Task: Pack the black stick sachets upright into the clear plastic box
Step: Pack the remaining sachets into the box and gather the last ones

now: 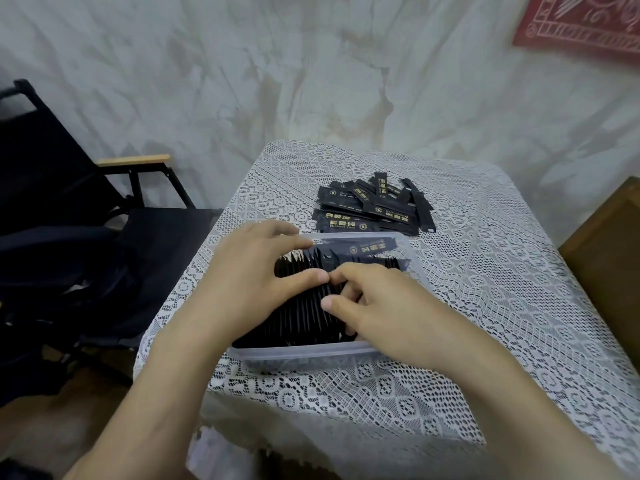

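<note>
A clear plastic box (pixel 304 353) stands on the lace-covered table, packed with a row of black stick sachets (pixel 301 317) on edge. One sachet (pixel 372 245) lies flat along the box's far side. My left hand (pixel 249 282) reaches into the box from the left, its fingers spread over the row's far end and its thumb on the sachet tops. My right hand (pixel 377 306) comes in from the right, with curled fingers gripping sachets in the row. A loose pile of black sachets (pixel 374 207) lies on the table just beyond the box.
The table's white lace cloth (pixel 485 289) hangs over the near edge. A dark folding chair (pixel 69 202) with a wooden armrest stands to the left. A brown wooden piece (pixel 609 244) is at the right edge. A pale wall rises behind.
</note>
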`<state>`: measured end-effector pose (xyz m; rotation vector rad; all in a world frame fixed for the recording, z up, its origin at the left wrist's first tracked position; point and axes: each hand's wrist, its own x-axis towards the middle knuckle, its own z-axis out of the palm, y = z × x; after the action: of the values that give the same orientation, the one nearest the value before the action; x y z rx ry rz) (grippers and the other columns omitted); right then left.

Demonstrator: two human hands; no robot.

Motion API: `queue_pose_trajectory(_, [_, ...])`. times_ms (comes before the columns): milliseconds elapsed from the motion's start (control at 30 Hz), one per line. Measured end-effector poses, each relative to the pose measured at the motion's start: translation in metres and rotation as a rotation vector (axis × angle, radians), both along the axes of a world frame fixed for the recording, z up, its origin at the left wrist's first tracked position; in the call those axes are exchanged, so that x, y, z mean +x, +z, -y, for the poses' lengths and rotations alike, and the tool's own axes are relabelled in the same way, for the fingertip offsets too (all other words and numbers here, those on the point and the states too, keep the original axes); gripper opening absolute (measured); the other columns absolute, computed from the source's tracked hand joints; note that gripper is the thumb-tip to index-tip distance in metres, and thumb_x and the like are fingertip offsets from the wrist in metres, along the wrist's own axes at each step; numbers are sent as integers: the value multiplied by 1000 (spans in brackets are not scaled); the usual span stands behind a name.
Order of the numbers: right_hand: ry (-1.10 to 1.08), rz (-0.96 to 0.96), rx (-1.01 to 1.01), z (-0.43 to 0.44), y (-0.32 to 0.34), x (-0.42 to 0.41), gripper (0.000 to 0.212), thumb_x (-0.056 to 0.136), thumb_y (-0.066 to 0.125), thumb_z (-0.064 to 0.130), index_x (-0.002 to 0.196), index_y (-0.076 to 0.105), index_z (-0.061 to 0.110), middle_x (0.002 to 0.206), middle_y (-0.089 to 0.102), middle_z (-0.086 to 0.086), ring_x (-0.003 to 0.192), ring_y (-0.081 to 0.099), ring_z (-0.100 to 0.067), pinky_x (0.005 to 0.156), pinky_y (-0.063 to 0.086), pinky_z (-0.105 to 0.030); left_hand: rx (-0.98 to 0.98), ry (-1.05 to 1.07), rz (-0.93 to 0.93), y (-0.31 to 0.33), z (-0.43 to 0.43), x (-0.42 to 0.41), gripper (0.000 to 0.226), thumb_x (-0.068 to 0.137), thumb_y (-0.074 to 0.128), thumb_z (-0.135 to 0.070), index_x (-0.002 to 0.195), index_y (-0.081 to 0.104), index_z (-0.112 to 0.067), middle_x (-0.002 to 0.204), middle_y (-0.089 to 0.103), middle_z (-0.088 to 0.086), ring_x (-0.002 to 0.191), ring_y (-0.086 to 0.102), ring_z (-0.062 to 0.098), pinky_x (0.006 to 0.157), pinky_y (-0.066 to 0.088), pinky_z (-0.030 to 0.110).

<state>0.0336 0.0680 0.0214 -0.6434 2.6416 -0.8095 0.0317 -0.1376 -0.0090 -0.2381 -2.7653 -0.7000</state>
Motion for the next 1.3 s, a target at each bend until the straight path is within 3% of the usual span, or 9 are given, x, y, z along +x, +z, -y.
queue_pose_trajectory(100, [1, 46, -43, -3, 0, -1, 41, 97, 59, 46, 135, 58, 29, 89, 70, 11, 84, 67, -9, 84, 55, -42, -3, -44, -67, 2, -1, 4, 53, 81, 49, -74, 120, 69, -44, 128, 58, -21, 120, 52, 9, 103, 44, 46])
queue_pose_trajectory(200, [-21, 81, -88, -4, -2, -3, 39, 94, 65, 46, 130, 61, 29, 89, 72, 9, 84, 69, -8, 86, 56, -44, -9, -102, -68, 3, -4, 10, 45, 84, 49, -68, 116, 70, -46, 121, 60, -27, 113, 54, 4, 97, 47, 39])
queue_pose_trajectory(367, [-27, 118, -140, -7, -3, -4, 23, 91, 70, 45, 109, 65, 32, 85, 73, 11, 80, 71, -6, 84, 58, -45, -46, -117, 6, 1, -9, 19, 48, 84, 43, -76, 124, 61, -57, 139, 47, -35, 127, 44, 0, 104, 43, 40])
queue_pose_trajectory(600, [23, 237, -183, -19, 2, -5, 18, 94, 70, 29, 112, 71, 28, 92, 76, 10, 89, 72, -13, 90, 56, -48, -40, -139, -38, 0, -8, 19, 49, 83, 44, -76, 118, 67, -51, 140, 47, -35, 127, 42, 0, 106, 41, 40])
queue_pose_trajectory(733, [23, 234, -185, -19, 0, -6, 23, 93, 72, 30, 116, 71, 29, 94, 75, 11, 89, 71, -6, 90, 57, -41, -49, -190, -20, 4, -8, 16, 36, 84, 46, -74, 107, 68, -56, 132, 48, -43, 124, 41, -4, 98, 45, 39])
queue_pose_trajectory(833, [27, 244, -183, -23, 1, -7, 24, 95, 69, 28, 119, 71, 26, 89, 76, 6, 85, 72, -5, 85, 58, -31, -34, -223, 19, 6, -5, 12, 32, 82, 46, -73, 99, 68, -57, 123, 54, -41, 121, 41, -3, 101, 42, 37])
queue_pose_trajectory(1000, [-11, 308, -263, -31, 2, -9, 25, 99, 65, 18, 123, 70, 17, 98, 77, -6, 89, 75, -15, 89, 61, -34, -74, -189, 39, 5, -8, 12, 35, 80, 42, -75, 96, 68, -57, 119, 54, -41, 121, 39, -5, 100, 38, 30])
queue_pose_trajectory(1167, [-36, 185, -152, -26, -4, -7, 19, 97, 66, 29, 115, 73, 28, 89, 76, 3, 79, 73, -7, 86, 60, -41, -45, -193, 59, 10, -11, 13, 35, 79, 43, -74, 97, 68, -59, 118, 53, -37, 118, 40, -5, 102, 36, 32])
queue_pose_trajectory(1300, [0, 51, -11, -17, -2, -2, 14, 97, 64, 39, 105, 74, 34, 82, 72, 9, 72, 67, -9, 70, 56, -33, -87, -179, 73, 9, -14, 14, 34, 79, 40, -75, 95, 66, -59, 121, 50, -35, 118, 36, -5, 103, 35, 35])
